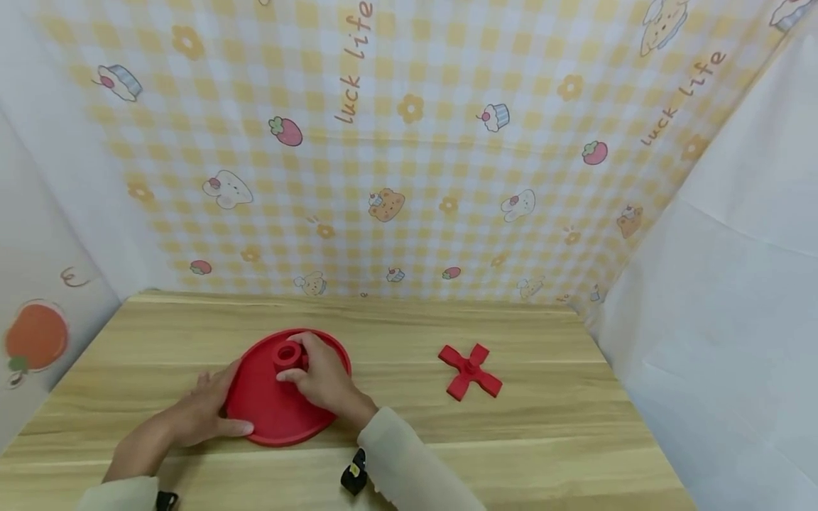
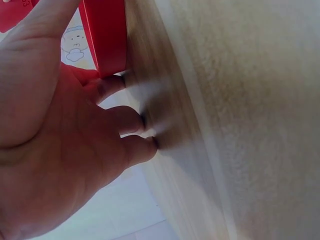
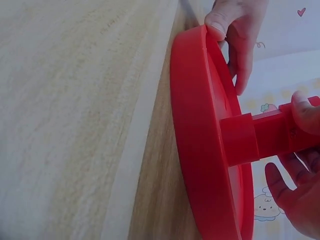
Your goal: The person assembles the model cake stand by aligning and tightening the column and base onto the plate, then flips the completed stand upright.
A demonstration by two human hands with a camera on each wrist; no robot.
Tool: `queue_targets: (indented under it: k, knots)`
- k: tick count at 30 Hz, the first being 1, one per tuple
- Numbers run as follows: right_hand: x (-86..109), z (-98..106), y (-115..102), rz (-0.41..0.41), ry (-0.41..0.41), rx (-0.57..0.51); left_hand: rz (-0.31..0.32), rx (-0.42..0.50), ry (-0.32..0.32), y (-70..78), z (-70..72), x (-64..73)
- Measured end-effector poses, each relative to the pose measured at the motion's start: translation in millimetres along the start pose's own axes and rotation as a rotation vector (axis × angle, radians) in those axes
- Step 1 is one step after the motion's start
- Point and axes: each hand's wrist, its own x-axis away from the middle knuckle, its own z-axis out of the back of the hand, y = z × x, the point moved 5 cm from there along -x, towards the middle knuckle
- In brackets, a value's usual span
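A round red base with a raised rim (image 1: 275,411) lies on the wooden table, left of the middle. From its centre rises a square socket (image 3: 239,139), and a red post (image 3: 272,132) stands in it. The post's ring-shaped top (image 1: 287,355) faces up in the head view. My right hand (image 1: 329,383) grips the post near that top, thumb on one side and fingers on the other. At the base's left edge my left hand (image 1: 194,419) holds the rim, its thumb over the edge. In the left wrist view, other fingertips of that hand touch the table.
A red four-armed cross piece (image 1: 471,369) lies on the table to the right of the base. Behind the table (image 1: 549,426) hangs a yellow checked cloth (image 1: 434,184). White sheets (image 1: 735,319) flank both sides.
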Motion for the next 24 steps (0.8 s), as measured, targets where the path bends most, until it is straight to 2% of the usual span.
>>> queue_targets:
  k: [5,10,12,15,19,21,24]
  knots:
    - [-0.8,-1.6,-0.8,-0.022,0.018,0.01,-0.007,-0.005,0.006,0.7,0.9,0.8]
    - [-2.4,-0.7,-2.3,-0.012,0.023,0.044,0.033,-0.035,-0.023,1.1,2.3,0.3]
    - [-4.1,0.0,-2.9,0.001,-0.008,0.052,0.062,-0.04,-0.045,0.8,3.2,0.5]
    - [-8.0,2.5,-2.1,0.019,-0.103,0.057,0.091,-0.032,-0.069,0.8,4.7,0.3]
    - [-9.7,9.7,4.0,0.022,-0.228,0.038,0.091,-0.03,-0.072,3.5,5.0,-2.4]
    - [-8.4,14.4,9.2,0.011,-0.253,0.021,0.089,-0.032,-0.07,4.7,4.9,-3.7]
    - [-4.7,23.2,18.0,-0.019,-0.245,0.004,0.073,-0.017,-0.062,5.1,5.0,-3.6]
